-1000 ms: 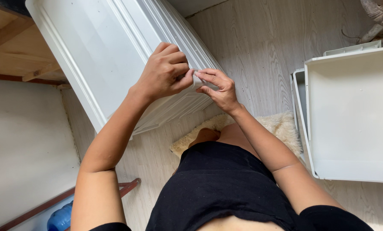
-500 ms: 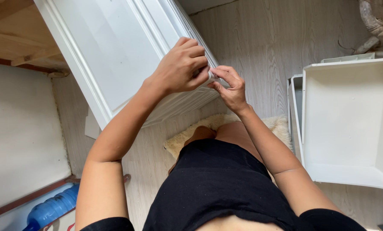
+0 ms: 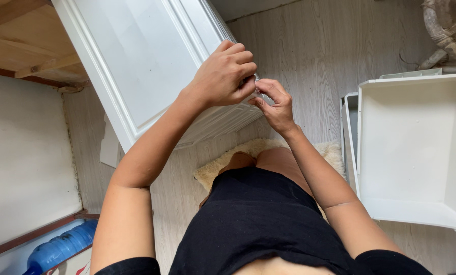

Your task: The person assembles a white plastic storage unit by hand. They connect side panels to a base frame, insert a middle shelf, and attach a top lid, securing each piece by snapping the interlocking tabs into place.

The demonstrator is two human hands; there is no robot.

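Both hands closing in on the edge of a white panelled door

The white door (image 3: pixel 136 66) leans over the pale wood floor (image 3: pixel 309 46), a white drawer (image 3: pixel 416 147) well apart at the right. Since a second ago the left hand (image 3: pixel 223 76) has curled tighter over the door's moulded edge, fingers folded; the right hand (image 3: pixel 271 104) pinches beside it, touching. What the fingertips grip is too small to tell.

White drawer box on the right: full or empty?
Empty. The white drawer box shows only its bare bottom and inner walls. Both hands are away from it, at the white panel.
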